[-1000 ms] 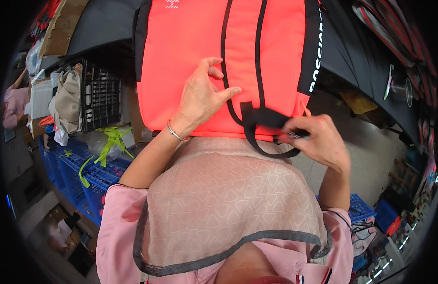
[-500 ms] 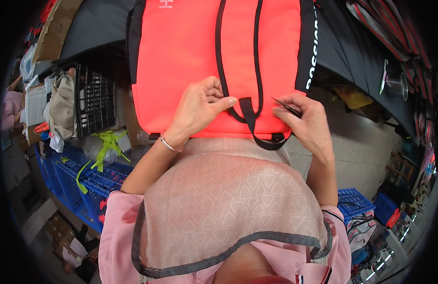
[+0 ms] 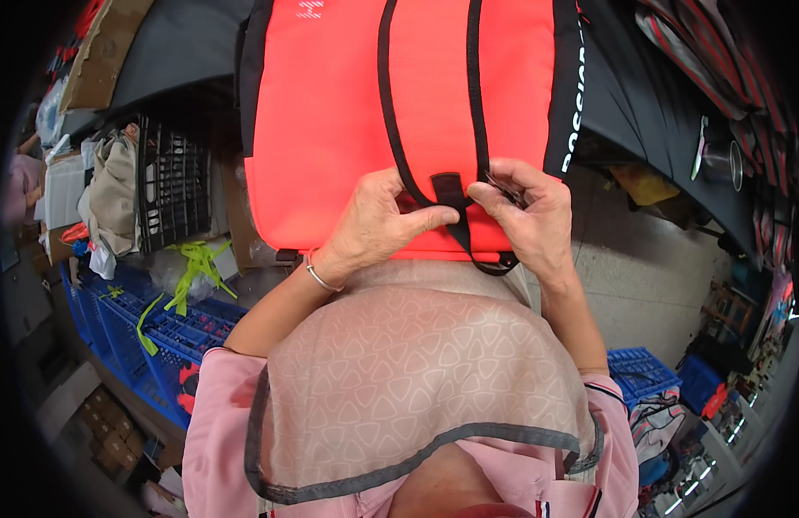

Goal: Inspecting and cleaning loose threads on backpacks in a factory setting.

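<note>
A bright red-orange backpack (image 3: 322,112) with black sides lies before me, its lower edge against my apron. Its shoulder strap (image 3: 430,95), edged in black, runs down the panel. My left hand (image 3: 384,223) is closed on the strap's lower end, thumb pressed on the black webbing (image 3: 449,192). Opposite it, my right hand (image 3: 533,216) pinches the other side of the strap end between thumb and fingers. Tucked in that hand is a small dark pointed tool, apparently thread snips (image 3: 506,188), partly hidden by the fingers. Below, the webbing loops toward the bag's bottom right corner.
Blue plastic crates (image 3: 179,337) stand at the left, with yellow-green strips (image 3: 196,272) on them. A black crate (image 3: 171,186) and cardboard (image 3: 106,52) are farther up. At the right are a clear cup (image 3: 723,164) on a dark surface and a blue basket (image 3: 646,371).
My right hand has moved left onto the strap end, the snips turning within its fingers. My left hand has shifted slightly right and down, and the strap now lies broader.
</note>
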### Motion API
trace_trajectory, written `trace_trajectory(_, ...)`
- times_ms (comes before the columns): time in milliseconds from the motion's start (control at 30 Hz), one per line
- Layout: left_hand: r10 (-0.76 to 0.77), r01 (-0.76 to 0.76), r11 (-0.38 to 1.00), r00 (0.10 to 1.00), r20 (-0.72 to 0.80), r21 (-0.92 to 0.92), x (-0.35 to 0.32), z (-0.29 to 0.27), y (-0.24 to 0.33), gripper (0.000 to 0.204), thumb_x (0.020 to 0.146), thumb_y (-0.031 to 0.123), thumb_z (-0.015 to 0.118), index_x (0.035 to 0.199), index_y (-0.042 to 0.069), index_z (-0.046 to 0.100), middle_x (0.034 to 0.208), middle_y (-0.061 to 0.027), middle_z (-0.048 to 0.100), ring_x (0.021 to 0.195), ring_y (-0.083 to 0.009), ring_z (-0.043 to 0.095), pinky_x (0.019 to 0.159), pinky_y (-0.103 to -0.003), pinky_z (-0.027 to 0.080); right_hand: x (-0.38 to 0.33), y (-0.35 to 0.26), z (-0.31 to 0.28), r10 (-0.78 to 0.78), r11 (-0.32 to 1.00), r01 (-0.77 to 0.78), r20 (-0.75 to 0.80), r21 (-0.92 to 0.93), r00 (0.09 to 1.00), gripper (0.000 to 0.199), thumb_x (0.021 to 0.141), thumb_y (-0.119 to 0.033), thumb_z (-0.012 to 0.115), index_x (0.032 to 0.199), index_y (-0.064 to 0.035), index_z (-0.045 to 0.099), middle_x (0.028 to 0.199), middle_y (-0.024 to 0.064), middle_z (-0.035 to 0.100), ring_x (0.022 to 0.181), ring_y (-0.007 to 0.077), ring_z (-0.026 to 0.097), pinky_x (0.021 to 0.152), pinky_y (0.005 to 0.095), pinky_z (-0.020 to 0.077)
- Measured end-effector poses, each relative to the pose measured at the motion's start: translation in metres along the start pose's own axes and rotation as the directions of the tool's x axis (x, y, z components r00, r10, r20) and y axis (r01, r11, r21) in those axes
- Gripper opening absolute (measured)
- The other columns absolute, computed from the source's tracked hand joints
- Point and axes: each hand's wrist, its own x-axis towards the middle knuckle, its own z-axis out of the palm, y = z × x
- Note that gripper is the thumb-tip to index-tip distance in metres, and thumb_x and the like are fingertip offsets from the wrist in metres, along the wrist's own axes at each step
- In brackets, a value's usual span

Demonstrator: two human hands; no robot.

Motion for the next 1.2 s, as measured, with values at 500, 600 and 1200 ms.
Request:
trace_trajectory(500, 0.845, -0.281, 0.264, 0.528, -0.081, 0.922, 0.013, -0.008, 0.004, 0.017, 0.063, 0.001, 0.072, 0.076, 0.011, 0.073, 0.129, -0.0131, 0.059, 0.123, -0.0307, 0.05, 0.107, -0.048, 0.037, 0.046, -0.021, 0.004, -0.052, 0.996, 0.058, -0.093, 0.062, 0.994, 0.019, 0.088, -0.017, 0.075, 0.086, -0.0001, 0.067, 0.065, -0.0069, 0.051, 0.061, 0.0015, 0.041, 0.054, 0.0209, 0.0325)
trace_trajectory(600, 0.877, -0.338, 0.099, 0.474, 0.078, 0.936, 0.015, -0.019, 0.007, 0.009, 0.064, 0.002, 0.07, 0.068, 0.01, 0.068, 0.12, -0.009, 0.065, 0.126, -0.0313, 0.051, 0.114, -0.05, 0.03, 0.046, -0.015, 0.006, 0.004, 0.998, 0.0, -0.068, 0.057, 0.998, 0.017, 0.088, -0.015, 0.074, 0.083, -0.0011, 0.066, 0.064, -0.0071, 0.049, 0.061, 0.0017, 0.04, 0.054, 0.021, 0.0325)
trace_trajectory(1200, 0.77, -0.655, 0.078, 0.518, 0.372, 0.751, 0.037, -0.025, -0.007, 0.018, 0.063, 0.001, 0.064, 0.062, 0.002, 0.046, 0.094, -0.0112, 0.069, 0.085, -0.0254, 0.068, 0.073, -0.038, 0.057, -0.025, 0.002, -0.019, -0.597, 0.542, 0.382, -0.023, -0.748, 0.802, 0.03, 0.074, -0.019, 0.082, 0.096, -0.004, 0.069, 0.088, 0.0079, 0.069, 0.071, 0.0231, 0.062, 0.061, 0.0328, 0.0483)
